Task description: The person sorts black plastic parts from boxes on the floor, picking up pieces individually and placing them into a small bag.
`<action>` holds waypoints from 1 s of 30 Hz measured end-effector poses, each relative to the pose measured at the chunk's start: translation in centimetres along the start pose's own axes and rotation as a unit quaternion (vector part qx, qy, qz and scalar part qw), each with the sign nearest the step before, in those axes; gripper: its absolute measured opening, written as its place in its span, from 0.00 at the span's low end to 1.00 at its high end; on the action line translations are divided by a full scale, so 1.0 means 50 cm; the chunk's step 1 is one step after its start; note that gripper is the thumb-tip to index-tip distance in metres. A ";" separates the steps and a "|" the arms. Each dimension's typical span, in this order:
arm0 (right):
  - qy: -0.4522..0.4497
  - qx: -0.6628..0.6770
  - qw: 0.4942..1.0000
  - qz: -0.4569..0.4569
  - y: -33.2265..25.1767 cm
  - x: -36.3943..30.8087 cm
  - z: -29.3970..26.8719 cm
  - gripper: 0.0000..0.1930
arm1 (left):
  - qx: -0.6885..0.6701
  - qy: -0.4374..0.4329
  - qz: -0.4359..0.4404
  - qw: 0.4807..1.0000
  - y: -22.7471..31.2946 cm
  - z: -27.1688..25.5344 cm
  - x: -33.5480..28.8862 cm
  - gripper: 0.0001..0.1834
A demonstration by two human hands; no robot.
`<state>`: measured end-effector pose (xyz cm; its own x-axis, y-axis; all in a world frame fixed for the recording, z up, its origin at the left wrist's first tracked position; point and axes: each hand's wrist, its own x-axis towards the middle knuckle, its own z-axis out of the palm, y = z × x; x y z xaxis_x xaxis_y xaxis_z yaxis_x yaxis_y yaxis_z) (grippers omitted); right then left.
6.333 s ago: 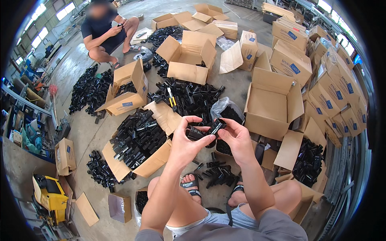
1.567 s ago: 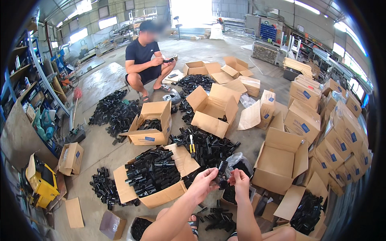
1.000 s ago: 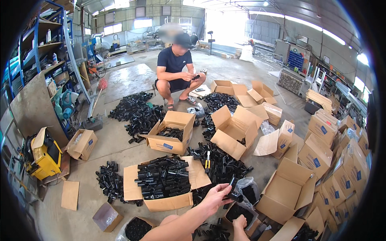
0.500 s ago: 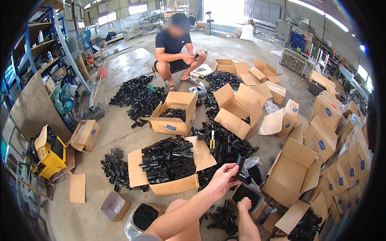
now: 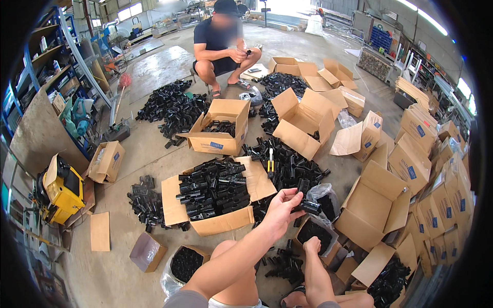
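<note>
My left hand (image 5: 279,214) is closed around a black T-shaped plastic fitting (image 5: 309,207), held up with one branch upward. Lower down, my right hand (image 5: 311,245) reaches to a bag-lined carton (image 5: 334,242) of small black parts. Its fingers are curled at the near side of those parts; what they pinch, if anything, is too small to make out. Ahead of the left hand stands an open cardboard box (image 5: 224,224) stacked with black fittings (image 5: 211,187). A yellow-and-black cutter knife (image 5: 270,163) lies on a heap of fittings (image 5: 292,167) beyond it.
Across the heaps a person (image 5: 221,51) squats, holding a small black piece. Half-filled and open cartons (image 5: 221,145) stand between us. Stacked cartons (image 5: 444,205) line the right side. A yellow machine (image 5: 67,192) and shelving (image 5: 49,54) are at left.
The fitting in my left hand has turned so that one branch points up. My right hand stays at the carton of small parts, a little higher in view.
</note>
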<state>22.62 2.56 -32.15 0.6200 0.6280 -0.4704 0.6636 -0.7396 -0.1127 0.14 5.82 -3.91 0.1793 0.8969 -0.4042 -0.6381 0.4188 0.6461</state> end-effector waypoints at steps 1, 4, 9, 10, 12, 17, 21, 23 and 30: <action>-0.002 -0.003 1.000 0.002 -0.002 -0.006 -0.006 0.12 | -0.001 0.001 0.004 1.000 0.001 0.000 0.000 0.19; -0.008 0.000 1.000 -0.011 0.000 -0.014 -0.020 0.13 | -0.009 0.006 0.016 1.000 0.000 0.005 0.003 0.19; -0.002 0.049 0.999 -0.005 0.002 -0.034 -0.048 0.17 | -0.033 0.008 0.020 0.999 0.005 0.004 0.004 0.19; -0.003 0.037 0.999 -0.018 0.012 -0.025 -0.030 0.15 | -0.033 0.031 0.036 0.998 0.002 -0.006 0.008 0.19; 0.017 0.054 0.998 -0.041 0.047 0.014 -0.004 0.12 | -0.032 0.025 0.033 0.999 0.015 0.004 -0.001 0.17; 0.090 0.133 0.981 -0.110 0.097 0.026 -0.004 0.10 | -0.029 0.026 0.045 0.998 0.023 0.019 -0.005 0.15; 0.218 0.324 0.896 -0.213 0.034 -0.024 -0.122 0.11 | -0.015 0.028 0.078 0.996 0.015 0.022 -0.006 0.16; 0.183 0.477 0.810 -0.290 -0.037 -0.068 -0.224 0.12 | 0.000 0.031 0.085 0.996 0.012 0.025 -0.004 0.14; 0.109 0.548 0.684 -0.469 -0.196 -0.351 -0.504 0.09 | 0.050 0.022 0.161 0.986 0.007 0.032 -0.012 0.13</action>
<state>15.81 4.90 -0.74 0.2629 0.8840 0.3864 0.1741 0.3505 -0.9202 1.00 5.63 -2.41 -0.0537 0.9795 -0.1943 -0.5800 0.1278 0.8045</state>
